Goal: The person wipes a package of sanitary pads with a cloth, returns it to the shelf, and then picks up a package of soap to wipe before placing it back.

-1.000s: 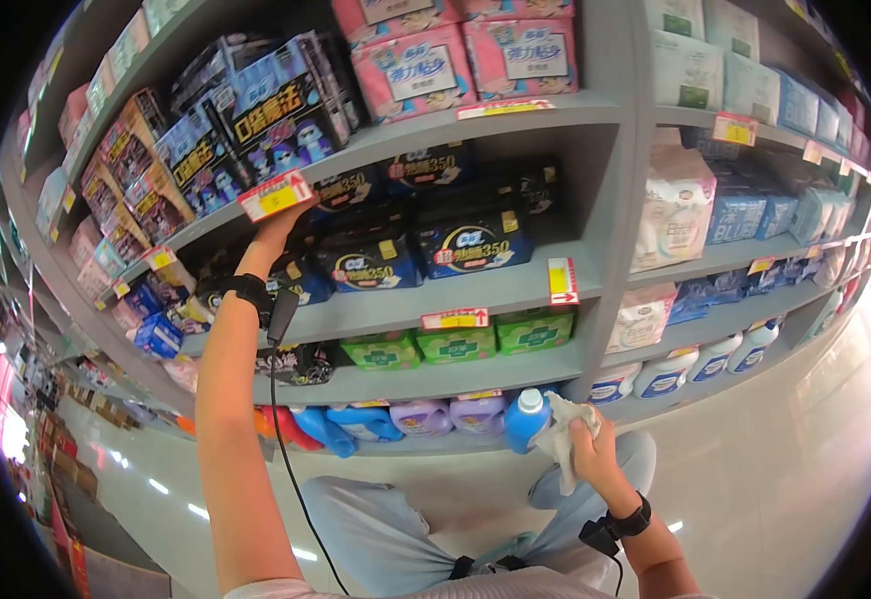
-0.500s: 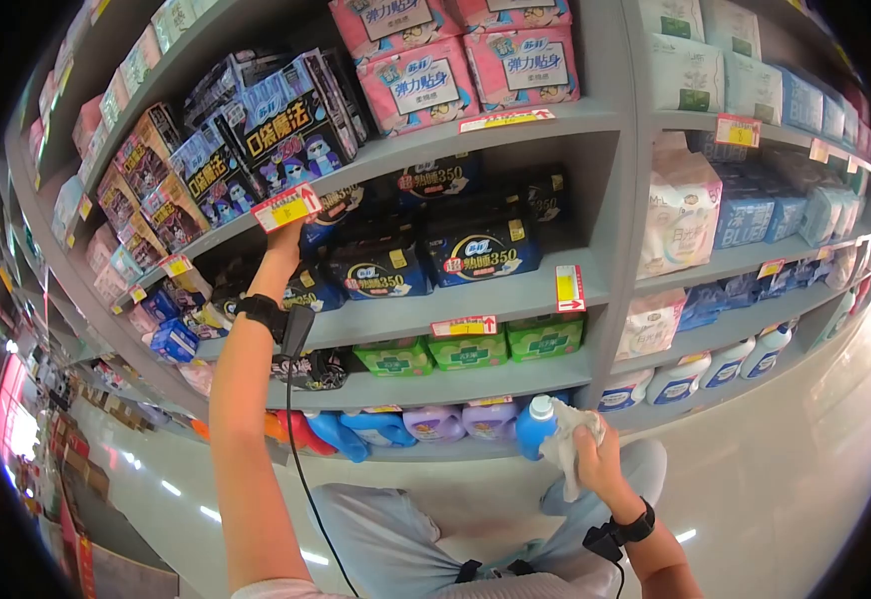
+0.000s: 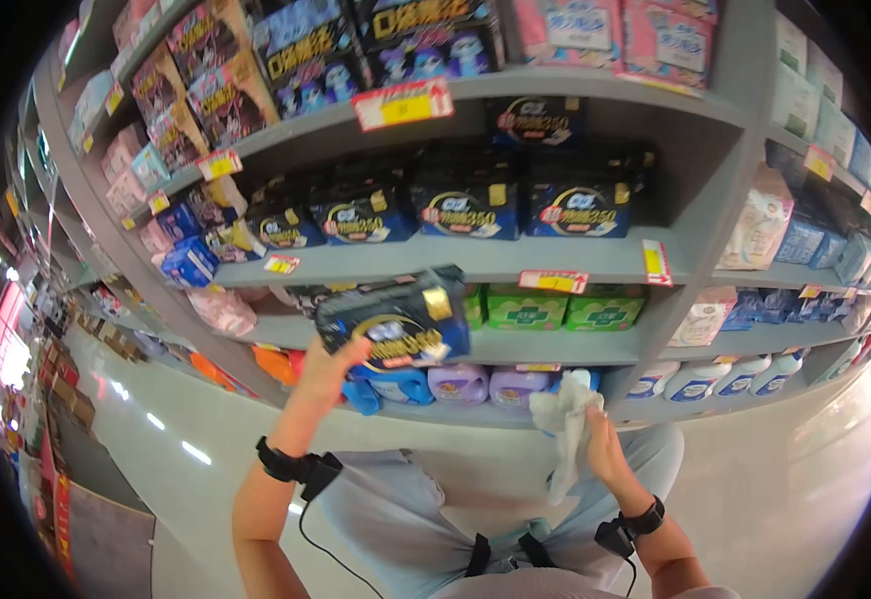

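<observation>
My left hand (image 3: 330,371) grips a dark pack of sanitary pads (image 3: 400,329) at its lower left corner, with the thumb over the front. The pack is tilted and held out in front of the lower shelves. My right hand (image 3: 603,449) holds a crumpled white cloth (image 3: 565,424) that hangs down above my right knee. Behind the cloth, a blue bottle with a white cap (image 3: 580,378) is mostly hidden. Similar dark pad packs (image 3: 465,208) stand in a row on the middle shelf, and one more pack (image 3: 535,122) sits higher behind them.
Grey shelving (image 3: 595,262) spans the view, with price tags along its edges. Green packs (image 3: 525,307) sit on the shelf below, above purple detergent bottles (image 3: 458,384). A grey upright (image 3: 740,170) divides the bays. Cables run from both wrist straps.
My left hand has come out from the middle shelf, lower and nearer, with a dark pad pack in it. My right hand still has the cloth. The view has shifted closer to the shelves.
</observation>
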`<state>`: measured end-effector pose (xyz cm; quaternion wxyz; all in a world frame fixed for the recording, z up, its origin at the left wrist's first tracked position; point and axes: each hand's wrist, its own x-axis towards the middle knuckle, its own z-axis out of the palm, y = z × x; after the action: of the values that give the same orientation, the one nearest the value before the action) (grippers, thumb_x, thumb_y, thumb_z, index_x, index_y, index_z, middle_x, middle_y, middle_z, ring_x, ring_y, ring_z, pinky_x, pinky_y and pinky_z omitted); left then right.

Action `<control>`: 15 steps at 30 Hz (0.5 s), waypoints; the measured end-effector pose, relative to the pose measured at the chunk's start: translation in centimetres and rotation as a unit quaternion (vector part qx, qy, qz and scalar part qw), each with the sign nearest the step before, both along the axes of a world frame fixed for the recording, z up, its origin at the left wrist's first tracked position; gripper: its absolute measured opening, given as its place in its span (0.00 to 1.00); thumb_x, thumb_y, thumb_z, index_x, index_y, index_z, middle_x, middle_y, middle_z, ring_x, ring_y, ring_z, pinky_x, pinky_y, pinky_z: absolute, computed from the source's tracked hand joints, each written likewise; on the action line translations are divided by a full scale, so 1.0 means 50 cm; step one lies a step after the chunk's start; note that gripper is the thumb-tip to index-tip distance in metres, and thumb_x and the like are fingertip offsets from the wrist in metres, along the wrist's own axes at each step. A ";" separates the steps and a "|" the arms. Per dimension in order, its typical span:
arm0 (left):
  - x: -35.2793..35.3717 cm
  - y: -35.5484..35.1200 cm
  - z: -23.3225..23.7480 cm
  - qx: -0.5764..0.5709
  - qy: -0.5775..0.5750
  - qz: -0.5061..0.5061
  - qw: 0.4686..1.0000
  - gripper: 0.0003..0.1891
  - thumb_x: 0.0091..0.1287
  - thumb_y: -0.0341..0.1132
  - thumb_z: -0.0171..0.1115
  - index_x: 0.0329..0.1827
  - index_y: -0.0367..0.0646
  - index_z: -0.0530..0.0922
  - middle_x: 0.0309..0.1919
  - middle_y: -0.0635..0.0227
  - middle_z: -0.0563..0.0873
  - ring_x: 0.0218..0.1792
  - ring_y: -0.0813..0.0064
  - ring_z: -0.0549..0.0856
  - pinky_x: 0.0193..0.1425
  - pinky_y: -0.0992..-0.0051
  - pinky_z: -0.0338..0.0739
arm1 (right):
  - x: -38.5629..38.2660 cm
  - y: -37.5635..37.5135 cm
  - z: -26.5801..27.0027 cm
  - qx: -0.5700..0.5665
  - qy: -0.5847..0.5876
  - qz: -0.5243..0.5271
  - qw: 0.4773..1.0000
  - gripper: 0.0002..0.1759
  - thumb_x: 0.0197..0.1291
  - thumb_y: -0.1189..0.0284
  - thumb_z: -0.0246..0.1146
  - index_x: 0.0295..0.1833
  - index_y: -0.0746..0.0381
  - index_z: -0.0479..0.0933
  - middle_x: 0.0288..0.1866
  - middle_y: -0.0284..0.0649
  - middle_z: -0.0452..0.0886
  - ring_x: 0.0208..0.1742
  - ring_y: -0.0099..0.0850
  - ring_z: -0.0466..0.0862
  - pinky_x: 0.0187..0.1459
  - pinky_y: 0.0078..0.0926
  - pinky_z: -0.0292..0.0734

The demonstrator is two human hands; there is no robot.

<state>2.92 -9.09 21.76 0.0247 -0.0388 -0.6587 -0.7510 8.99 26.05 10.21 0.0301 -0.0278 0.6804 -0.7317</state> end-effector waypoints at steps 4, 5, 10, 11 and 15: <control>0.011 0.036 -0.133 -0.014 -0.005 -0.092 0.996 0.32 0.56 0.34 0.67 0.60 0.38 0.61 0.50 0.66 0.75 0.51 0.76 0.74 0.56 0.74 0.69 | -0.017 -0.055 -0.041 -0.212 -0.128 -0.059 0.967 0.29 0.65 0.57 0.38 0.63 0.67 0.59 0.56 0.43 0.71 0.58 0.34 0.71 0.59 0.31 0.63; 0.006 0.046 -0.159 -0.013 -0.022 -0.110 0.994 0.32 0.55 0.34 0.67 0.60 0.38 0.61 0.50 0.65 0.75 0.51 0.76 0.74 0.57 0.74 0.69 | -0.016 -0.063 -0.036 -0.199 -0.141 -0.071 0.967 0.29 0.65 0.57 0.38 0.63 0.67 0.59 0.56 0.43 0.71 0.58 0.34 0.71 0.59 0.31 0.63; -0.041 0.110 -0.241 0.013 -0.032 -0.178 0.983 0.32 0.53 0.31 0.68 0.59 0.37 0.61 0.51 0.63 0.75 0.53 0.75 0.74 0.57 0.74 0.68 | -0.069 -0.063 0.019 -0.199 -0.012 -0.212 0.957 0.29 0.66 0.56 0.37 0.64 0.66 0.58 0.63 0.42 0.65 0.63 0.33 0.66 0.64 0.28 0.57; -0.051 0.118 -0.258 0.024 -0.023 -0.195 0.980 0.33 0.53 0.30 0.69 0.60 0.36 0.60 0.51 0.63 0.75 0.53 0.75 0.74 0.58 0.74 0.68 | -0.080 -0.046 0.012 -0.095 0.011 -0.170 0.981 0.30 0.66 0.56 0.37 0.65 0.67 0.57 0.65 0.42 0.62 0.66 0.34 0.62 0.66 0.31 0.53; -0.086 0.131 -0.329 0.080 -0.007 -0.206 0.975 0.35 0.51 0.27 0.69 0.61 0.36 0.59 0.52 0.62 0.74 0.54 0.75 0.73 0.58 0.74 0.68 | -0.132 -0.110 0.013 0.144 0.037 -0.049 0.988 0.30 0.67 0.58 0.34 0.65 0.69 0.55 0.68 0.46 0.59 0.70 0.38 0.57 0.68 0.35 0.46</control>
<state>-1.39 -2.55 5.32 -0.1317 -0.1660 -0.5744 -0.7907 2.37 20.54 10.86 -0.0278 -0.0166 0.7799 -0.6251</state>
